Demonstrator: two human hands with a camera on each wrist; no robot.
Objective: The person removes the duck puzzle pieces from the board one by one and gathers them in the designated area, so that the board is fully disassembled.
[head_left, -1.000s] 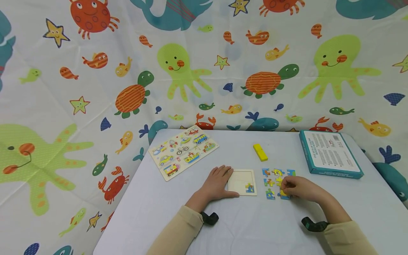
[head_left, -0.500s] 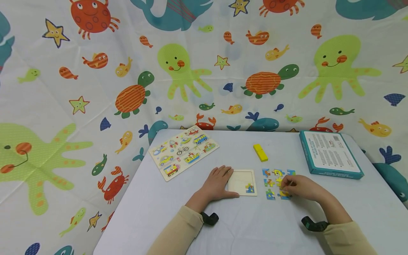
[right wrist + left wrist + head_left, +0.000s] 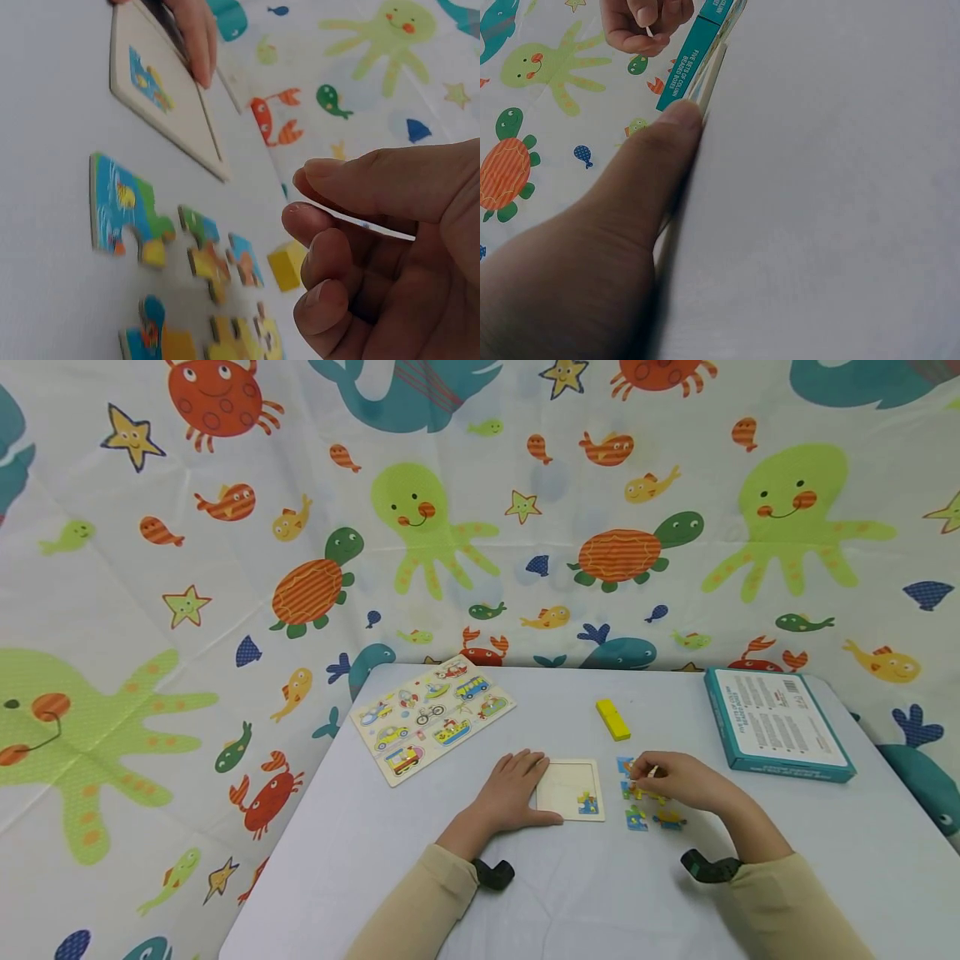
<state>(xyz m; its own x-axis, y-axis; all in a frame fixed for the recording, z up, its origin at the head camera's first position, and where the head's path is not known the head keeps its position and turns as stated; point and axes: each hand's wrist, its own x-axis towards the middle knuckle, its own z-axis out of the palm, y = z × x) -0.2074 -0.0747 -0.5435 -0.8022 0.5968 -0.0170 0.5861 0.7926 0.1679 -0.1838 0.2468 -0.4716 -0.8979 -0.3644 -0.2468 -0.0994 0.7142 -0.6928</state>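
My left hand rests on the left side of a small square wooden puzzle tray, fingers spread and thumb along its near edge. One blue-and-yellow puzzle piece lies in the tray's lower right corner. My right hand hovers above several loose jigsaw pieces right of the tray. Its thumb and fingers are pinched together, and a thin pale edge, seemingly a puzzle piece on edge, shows between them. The hand hides the loose pieces at the upper right of the group.
A wooden vehicle picture board lies at the back left. A yellow block is behind the loose pieces. At the back right sits a flat teal box. A sea-animal cloth hangs behind the white table.
My right hand has lifted from the right side of the loose pieces and moved left and away, towards the tray. A lower yellow piece is now uncovered. My left hand stays put.
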